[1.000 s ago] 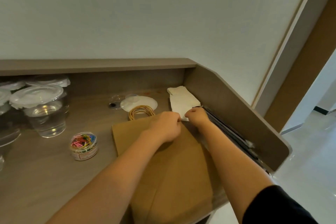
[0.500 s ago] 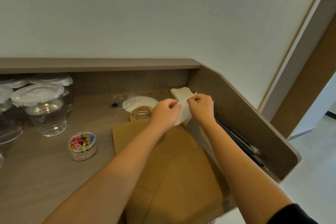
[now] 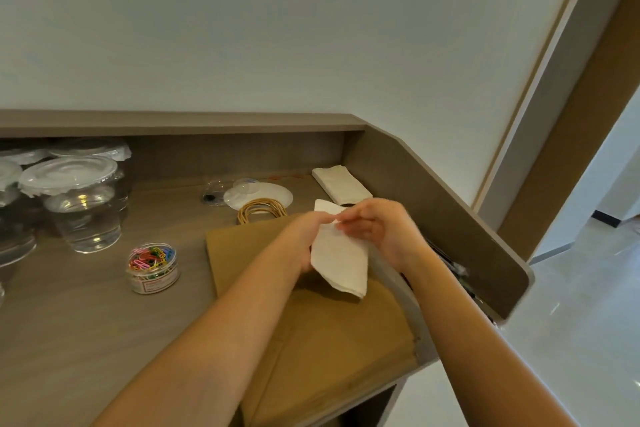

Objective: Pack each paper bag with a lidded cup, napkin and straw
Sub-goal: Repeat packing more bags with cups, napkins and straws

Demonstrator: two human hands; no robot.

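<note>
You've lifted one napkin (image 3: 341, 253) off the napkin stack (image 3: 341, 184) and drawn it back toward you, both hands pinching its top edge, so it now hangs over the paper bags (image 3: 329, 340), apart from the stack.

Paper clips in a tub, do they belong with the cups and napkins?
They look out of place: the tub of paper clips sits on the desk beside the lidded cups, and packing cups, napkins and straws needs none.

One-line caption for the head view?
Both hands hold a white napkin above flat paper bags on the counter.
</note>
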